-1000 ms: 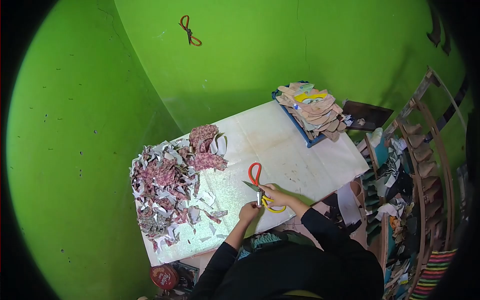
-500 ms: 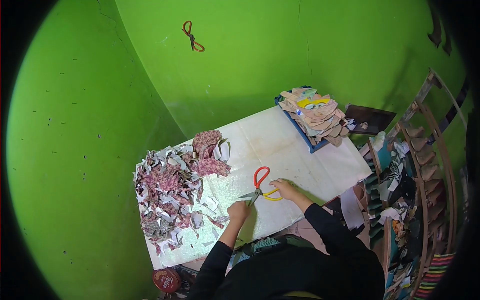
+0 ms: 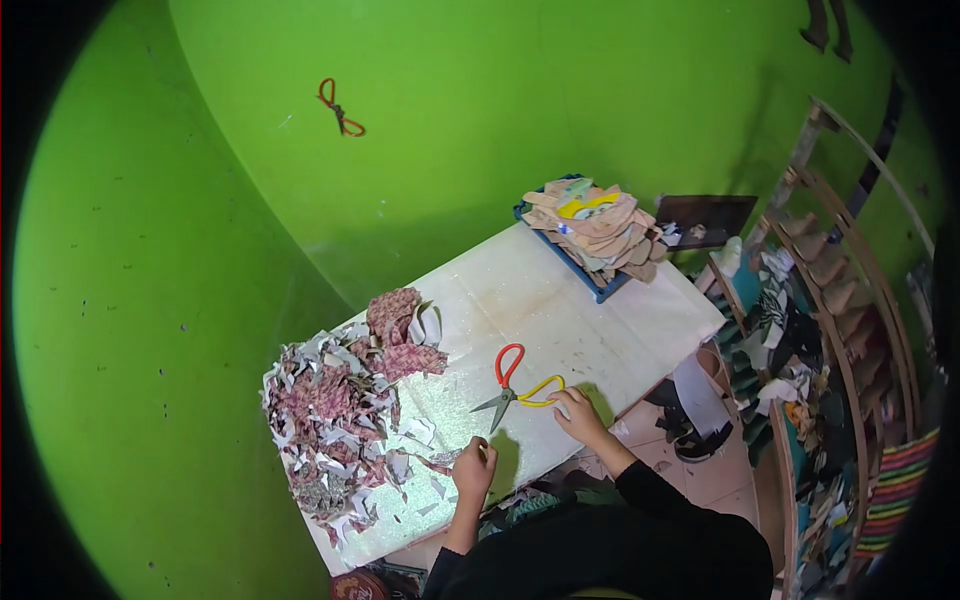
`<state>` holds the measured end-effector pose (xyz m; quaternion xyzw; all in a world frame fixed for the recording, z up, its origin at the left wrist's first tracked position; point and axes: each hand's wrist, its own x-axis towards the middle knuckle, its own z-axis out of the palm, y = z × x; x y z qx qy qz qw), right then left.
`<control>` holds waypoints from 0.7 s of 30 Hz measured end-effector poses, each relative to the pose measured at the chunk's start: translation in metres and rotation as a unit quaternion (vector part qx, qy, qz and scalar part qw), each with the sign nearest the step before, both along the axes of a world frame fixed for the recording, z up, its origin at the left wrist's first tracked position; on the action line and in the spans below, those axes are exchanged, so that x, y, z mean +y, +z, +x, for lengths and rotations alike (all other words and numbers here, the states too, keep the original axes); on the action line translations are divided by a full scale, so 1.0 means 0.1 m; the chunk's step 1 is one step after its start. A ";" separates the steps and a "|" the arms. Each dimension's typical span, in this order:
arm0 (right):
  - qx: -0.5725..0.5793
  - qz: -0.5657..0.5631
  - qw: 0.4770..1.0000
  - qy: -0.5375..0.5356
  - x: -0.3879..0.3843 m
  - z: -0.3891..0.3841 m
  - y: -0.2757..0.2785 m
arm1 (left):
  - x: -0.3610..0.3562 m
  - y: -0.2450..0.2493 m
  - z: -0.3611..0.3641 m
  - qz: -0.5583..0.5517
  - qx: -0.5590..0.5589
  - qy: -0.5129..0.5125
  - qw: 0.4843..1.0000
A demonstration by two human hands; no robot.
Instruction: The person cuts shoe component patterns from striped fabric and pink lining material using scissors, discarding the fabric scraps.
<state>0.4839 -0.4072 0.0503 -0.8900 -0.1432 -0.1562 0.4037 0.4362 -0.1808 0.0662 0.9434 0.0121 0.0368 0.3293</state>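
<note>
A pair of scissors (image 3: 508, 393) with one red and one yellow handle is over the white tabletop, its dark blades spread and pointing left. My right hand (image 3: 581, 417) is closed at the outer end of the yellow handle; the red handle loop stands free. Just below the blade tips, apart from them, is my left hand (image 3: 474, 466), its fingers curled together. What it may hold is too small to make out. Left of it lies a heap of pink-patterned and white scraps (image 3: 330, 405), with small cut bits around its edge.
A blue basket (image 3: 570, 262) piled with tan cut pieces stands at the table's (image 3: 490, 270) back right. Another pair of scissors (image 3: 340, 108) hangs on the green wall. Wooden racks (image 3: 840, 340) full of scraps stand to the right, and a red round tin (image 3: 358, 586) sits below the front left corner.
The camera view has shifted. My left hand has drawn back from the blades toward the table's front edge. My right hand remains at the yellow handle, and the blades are spread wider.
</note>
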 end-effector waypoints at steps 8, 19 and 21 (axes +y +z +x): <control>-0.018 -0.001 0.993 -0.114 -0.13 -0.61 0.15 | -0.03 0.06 -0.06 -0.027 -0.061 -0.055 0.996; -0.023 0.018 0.979 -0.199 -0.46 -1.26 0.21 | -0.45 0.07 -0.16 0.022 -0.145 -0.143 0.979; -0.030 0.011 0.977 -0.210 -0.60 -1.36 0.25 | -0.58 0.05 -0.20 0.019 -0.123 -0.154 0.980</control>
